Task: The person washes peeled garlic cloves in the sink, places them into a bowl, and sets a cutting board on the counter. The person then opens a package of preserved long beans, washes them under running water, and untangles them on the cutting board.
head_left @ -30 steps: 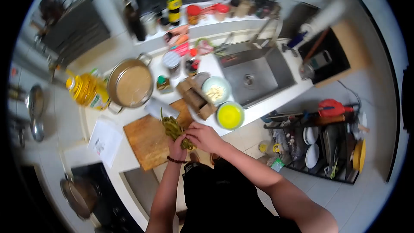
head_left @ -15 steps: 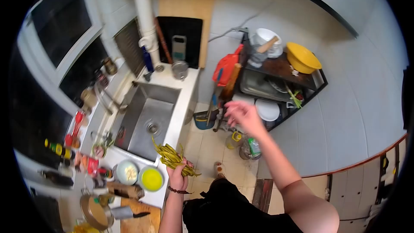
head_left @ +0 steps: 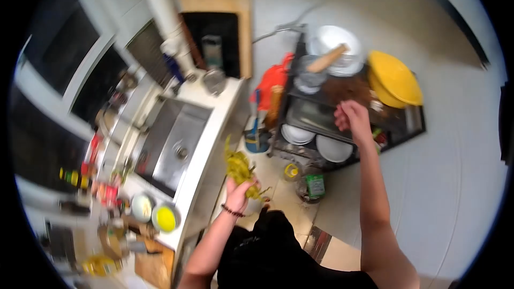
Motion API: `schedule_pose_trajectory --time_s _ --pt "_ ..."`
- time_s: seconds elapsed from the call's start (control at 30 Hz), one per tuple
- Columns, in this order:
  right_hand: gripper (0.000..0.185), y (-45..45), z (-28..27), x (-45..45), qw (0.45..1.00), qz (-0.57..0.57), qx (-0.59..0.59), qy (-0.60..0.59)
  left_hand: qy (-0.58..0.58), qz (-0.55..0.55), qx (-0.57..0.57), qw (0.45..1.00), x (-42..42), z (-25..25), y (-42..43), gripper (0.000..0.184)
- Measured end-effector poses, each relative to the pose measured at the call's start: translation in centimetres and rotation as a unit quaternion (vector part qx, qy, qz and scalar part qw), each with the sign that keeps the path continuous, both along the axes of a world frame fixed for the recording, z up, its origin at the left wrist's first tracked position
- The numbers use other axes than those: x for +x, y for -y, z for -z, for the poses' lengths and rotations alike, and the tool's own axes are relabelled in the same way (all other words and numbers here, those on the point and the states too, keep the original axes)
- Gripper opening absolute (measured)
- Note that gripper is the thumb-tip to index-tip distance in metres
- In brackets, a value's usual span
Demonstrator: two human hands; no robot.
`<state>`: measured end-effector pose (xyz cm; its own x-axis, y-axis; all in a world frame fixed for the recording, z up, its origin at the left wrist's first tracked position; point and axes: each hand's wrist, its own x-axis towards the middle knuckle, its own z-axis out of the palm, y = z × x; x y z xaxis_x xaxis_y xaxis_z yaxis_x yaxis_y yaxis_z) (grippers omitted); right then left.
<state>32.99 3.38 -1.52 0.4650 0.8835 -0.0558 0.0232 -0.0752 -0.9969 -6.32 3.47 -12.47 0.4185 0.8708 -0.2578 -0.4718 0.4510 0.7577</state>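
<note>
My left hand [head_left: 239,194] is closed around a bunch of long yellow-green beans [head_left: 239,167], held over the floor beside the counter. The bean tips stick out above the fingers, and a few hang below. My right hand [head_left: 350,116] reaches out in front of a dark rack [head_left: 350,90], its fingers loosely bent and a little apart, with nothing visible in them. Behind that hand lies a glass tray [head_left: 311,115] on the rack's middle level. White plates [head_left: 333,148] sit on the level below. Motion blurs the picture somewhat.
A yellow basin [head_left: 395,79], a white bowl [head_left: 338,43] and a glass jar [head_left: 310,80] stand on the rack's top. At left is a steel sink [head_left: 179,152], with two bowls [head_left: 165,218] and a cutting board [head_left: 154,262] nearby. A yellow-capped bottle [head_left: 292,171] stands on the floor.
My view has turned and moved closer to the rack. My right hand has moved right and up towards it. My left hand has carried the beans away from the counter edge.
</note>
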Motion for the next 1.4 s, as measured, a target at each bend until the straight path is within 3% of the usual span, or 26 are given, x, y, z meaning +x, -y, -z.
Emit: schedule_pose_trajectory --time_s 0.17,0.3,0.47,0.6,0.8,1.17,1.27,1.3,1.4 --pt "0.021 -1.0 7.3 -7.5 0.986 -0.146 -0.060 -0.057 0.025 -0.067 0.006 0.997 -2.1 1.2 -0.4 0.029" --pt "0.024 -3.4 6.5 -10.7 0.984 -0.147 -0.055 -0.081 0.018 -0.110 0.008 0.994 -3.1 1.3 -1.4 0.028" --pt "0.021 -6.9 7.4 -15.5 0.956 -0.267 -0.078 -0.091 0.016 -0.179 0.005 0.984 -5.7 1.1 -1.5 0.028" --pt "0.020 -9.6 8.4 -20.7 0.942 -0.296 -0.092 -0.126 0.003 -0.231 0.021 0.973 -9.4 1.5 -1.3 0.027" --pt "0.022 -12.2 12.0 -32.8 0.859 -0.477 -0.172 -0.069 0.044 -0.372 0.012 0.927 -16.4 1.4 -0.5 0.025" --pt "0.024 -17.8 16.3 -45.3 0.820 -0.532 -0.208 -0.036 0.072 -0.442 0.004 0.894 -30.0 4.4 -4.9 0.021" --pt "0.028 -23.0 19.4 -47.6 0.818 -0.546 -0.167 0.067 0.048 -0.437 -0.017 0.898 -32.7 6.9 -8.0 0.023" --pt "0.032 -25.4 20.6 -48.5 0.813 -0.550 -0.108 0.158 0.032 -0.442 -0.040 0.895 -33.3 8.0 -9.2 0.024" --pt "0.046 -32.3 18.9 -53.7 0.776 -0.537 -0.016 0.331 -0.005 -0.469 -0.068 0.881 -34.6 10.4 -12.9 0.017"
